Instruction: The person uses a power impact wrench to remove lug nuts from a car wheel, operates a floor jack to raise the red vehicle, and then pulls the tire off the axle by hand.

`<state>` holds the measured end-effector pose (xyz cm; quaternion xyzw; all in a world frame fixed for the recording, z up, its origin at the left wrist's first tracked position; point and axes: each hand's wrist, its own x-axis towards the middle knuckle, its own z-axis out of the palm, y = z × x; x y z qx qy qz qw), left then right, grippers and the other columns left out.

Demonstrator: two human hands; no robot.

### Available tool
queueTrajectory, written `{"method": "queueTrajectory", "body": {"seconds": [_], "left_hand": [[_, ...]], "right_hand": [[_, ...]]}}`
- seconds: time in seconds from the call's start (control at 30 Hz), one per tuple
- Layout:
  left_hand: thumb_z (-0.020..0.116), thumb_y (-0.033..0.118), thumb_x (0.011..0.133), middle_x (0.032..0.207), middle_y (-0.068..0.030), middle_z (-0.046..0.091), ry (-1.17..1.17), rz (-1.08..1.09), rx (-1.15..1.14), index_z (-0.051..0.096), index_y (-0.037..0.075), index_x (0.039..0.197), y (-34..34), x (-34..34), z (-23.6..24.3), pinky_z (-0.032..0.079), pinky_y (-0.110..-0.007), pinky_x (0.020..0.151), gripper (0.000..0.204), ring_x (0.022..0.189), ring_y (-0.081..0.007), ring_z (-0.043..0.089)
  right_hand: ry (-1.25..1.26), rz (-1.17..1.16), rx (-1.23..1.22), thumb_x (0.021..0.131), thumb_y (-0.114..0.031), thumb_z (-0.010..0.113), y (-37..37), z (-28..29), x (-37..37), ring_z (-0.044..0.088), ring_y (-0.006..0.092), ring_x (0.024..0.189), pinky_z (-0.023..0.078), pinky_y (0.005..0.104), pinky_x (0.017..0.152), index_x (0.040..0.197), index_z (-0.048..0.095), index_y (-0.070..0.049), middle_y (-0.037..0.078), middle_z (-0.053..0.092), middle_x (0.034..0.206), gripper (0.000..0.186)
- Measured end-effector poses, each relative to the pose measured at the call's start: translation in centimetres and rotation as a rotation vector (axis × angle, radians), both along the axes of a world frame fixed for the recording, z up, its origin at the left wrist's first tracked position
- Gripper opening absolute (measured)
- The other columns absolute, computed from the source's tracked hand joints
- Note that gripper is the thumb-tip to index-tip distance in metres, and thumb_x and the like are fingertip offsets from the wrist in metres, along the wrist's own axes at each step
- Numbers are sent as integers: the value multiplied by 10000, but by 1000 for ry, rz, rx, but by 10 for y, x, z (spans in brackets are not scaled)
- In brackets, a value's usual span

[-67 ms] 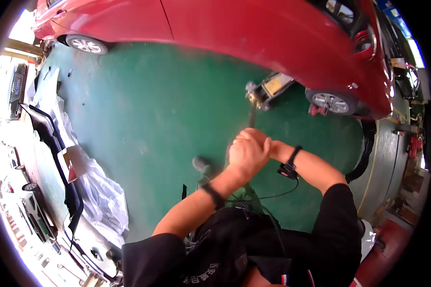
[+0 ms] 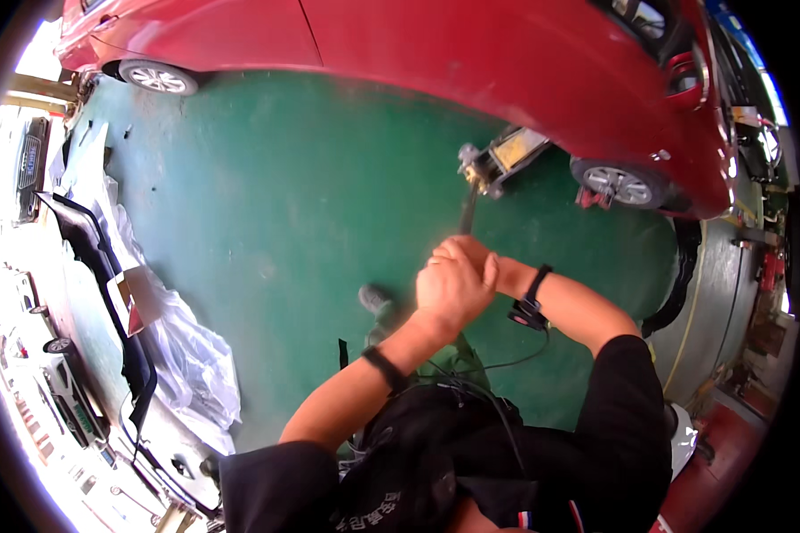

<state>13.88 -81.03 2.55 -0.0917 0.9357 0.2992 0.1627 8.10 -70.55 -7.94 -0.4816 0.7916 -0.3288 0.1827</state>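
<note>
Both my hands are closed together, one over the other, around the upper end of a long handle (image 2: 468, 213). My left hand (image 2: 453, 289) is nearest to me and laps over my right hand (image 2: 473, 252), whose fingers are partly hidden. The handle runs away from me to a floor jack (image 2: 507, 158) with a yellow panel, standing partly under the side of a red car (image 2: 436, 53). How the jack meets the car cannot be seen.
Under the car by its right wheel (image 2: 618, 185) is a small red stand (image 2: 593, 197). Clear plastic sheeting (image 2: 182, 355) and a dark car bumper (image 2: 107, 275) lie at left. My shoe (image 2: 375, 298) rests on the green floor (image 2: 284, 204). A black curved part (image 2: 682, 280) lies at right.
My closed hands have shifted slightly to the left along with the handle's near end. The grip looks the same.
</note>
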Motion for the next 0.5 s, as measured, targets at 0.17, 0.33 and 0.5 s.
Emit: {"method": "queueTrajectory", "body": {"seconds": [0.17,0.33,0.5], "left_hand": [[510,432,928,811,-189,694,-149,51,-52,523,7,1153,-62,67,-57,550,-483,605,482,672,-373,689],[491,391,935,754,-161,694,-208,-13,-197,520,50,1113,-171,165,-183,549,-481,562,386,615,-393,669],[476,317,940,896,-243,695,-351,48,-178,550,55,1067,-143,150,-161,555,-462,513,301,693,-354,700]], "right_hand": [[-164,132,176,706,-355,652,-60,-79,67,659,307,707,523,431,617,768,592,-136,81,637,716,236],[-299,208,336,657,-243,605,-177,-144,137,684,328,778,541,435,684,718,654,-143,123,693,754,127],[-327,118,159,687,-209,582,-132,-144,139,680,334,816,535,440,716,722,662,-135,111,699,780,115]]}}
